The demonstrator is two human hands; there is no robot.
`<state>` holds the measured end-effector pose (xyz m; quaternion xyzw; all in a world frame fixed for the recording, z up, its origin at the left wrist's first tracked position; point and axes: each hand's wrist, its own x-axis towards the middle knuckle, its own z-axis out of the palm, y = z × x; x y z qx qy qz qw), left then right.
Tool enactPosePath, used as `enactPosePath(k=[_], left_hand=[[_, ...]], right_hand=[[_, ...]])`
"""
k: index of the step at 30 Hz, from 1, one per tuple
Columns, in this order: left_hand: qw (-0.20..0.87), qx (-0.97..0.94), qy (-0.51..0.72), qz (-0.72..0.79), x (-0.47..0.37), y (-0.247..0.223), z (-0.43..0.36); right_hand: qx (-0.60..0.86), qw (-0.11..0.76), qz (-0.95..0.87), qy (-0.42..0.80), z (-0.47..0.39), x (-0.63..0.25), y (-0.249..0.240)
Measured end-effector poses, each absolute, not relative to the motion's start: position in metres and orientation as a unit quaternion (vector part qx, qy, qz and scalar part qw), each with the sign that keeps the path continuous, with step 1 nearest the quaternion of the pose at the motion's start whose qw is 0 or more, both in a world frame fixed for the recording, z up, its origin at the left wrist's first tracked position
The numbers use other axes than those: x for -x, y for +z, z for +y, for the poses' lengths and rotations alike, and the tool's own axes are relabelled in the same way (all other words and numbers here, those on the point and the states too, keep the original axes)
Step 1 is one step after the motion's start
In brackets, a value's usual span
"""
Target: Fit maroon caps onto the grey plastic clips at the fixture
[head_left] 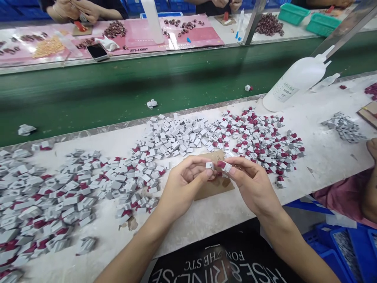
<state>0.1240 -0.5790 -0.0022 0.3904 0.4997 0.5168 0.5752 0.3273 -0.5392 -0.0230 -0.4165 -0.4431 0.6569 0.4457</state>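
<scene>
Between thumb and fingers, my left hand (188,179) pinches a small grey-white plastic block (209,165). My right hand (250,181) is closed on a small grey and dark-red plastic piece (224,166), its red end turned toward the left hand. The two pieces are close together but apart, held above a brown cardboard sheet (206,192). Behind my hands lies a heap of plain grey-white blocks (173,135). To its right spreads a pile of grey and dark-red pieces (262,141).
More grey and red pieces (59,200) cover the left of the table. A white glue bottle (294,84) stands at the back right. Beyond the table edge runs a green conveyor belt (118,90) with a few pieces. People work across it, and a person's arm (370,188) shows at right.
</scene>
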Motion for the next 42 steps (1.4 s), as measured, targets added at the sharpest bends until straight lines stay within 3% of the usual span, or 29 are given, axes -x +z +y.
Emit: enactPosePath(k=[20, 28, 37, 42], left_hand=[[0.562, -0.428, 0.49, 0.51, -0.122, -0.002, -0.577], [0.562, -0.489, 0.434, 0.506, -0.102, 0.02, -0.555], [0.576, -0.498, 0.428, 0.486, -0.105, 0.023, -0.539], [0.573, -0.524, 0.388, 0.496, -0.096, 0.022, -0.524]], right_hand=[[0.415, 0.408, -0.558, 0.591, -0.54, -0.327, -0.015], [0.383, 0.387, -0.574, 0.611, -0.52, -0.323, -0.004], [0.347, 0.442, -0.552, 0.615, -0.507, -0.319, -0.005], [0.369, 0.399, -0.565, 0.621, -0.493, -0.321, -0.004]])
